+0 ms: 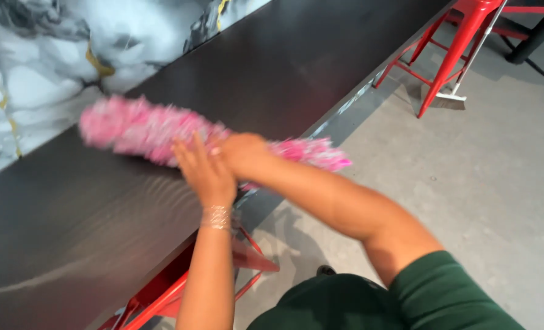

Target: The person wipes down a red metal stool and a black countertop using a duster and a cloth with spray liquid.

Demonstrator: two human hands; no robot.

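Note:
A fluffy pink duster (137, 128) lies across a long dark counter (70, 214), blurred by motion. My right hand (241, 153) is closed around the duster near its middle, with pink fibres sticking out on both sides of the fist. My left hand (204, 168) is beside it with fingers spread, resting on or just above the counter and touching the duster's fluffy part. A bracelet sits on my left wrist.
A marble-patterned wall (33, 67) runs behind the counter. A red metal stool (461, 36) stands at the upper right on the grey concrete floor (467, 183). Another red stool (168, 293) sits under the counter by my left arm.

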